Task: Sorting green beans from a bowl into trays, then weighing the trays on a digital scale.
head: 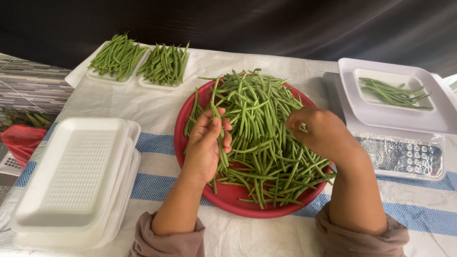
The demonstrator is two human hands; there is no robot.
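Observation:
A round red tray (227,196) in front of me holds a big heap of green beans (259,138). My left hand (205,145) rests over the tray's left side and grips a few green beans upright between thumb and fingers. My right hand (320,132) reaches into the heap on the right, its fingertips pinching into the beans; whether it grips any is hidden by the back of the hand.
A stack of empty white foam trays (71,183) lies at the left. Two filled foam trays of beans (138,62) sit at the back left. At the right a white scale (397,119) carries a foam tray with several beans (392,93). A red bag (21,143) hangs at the left edge.

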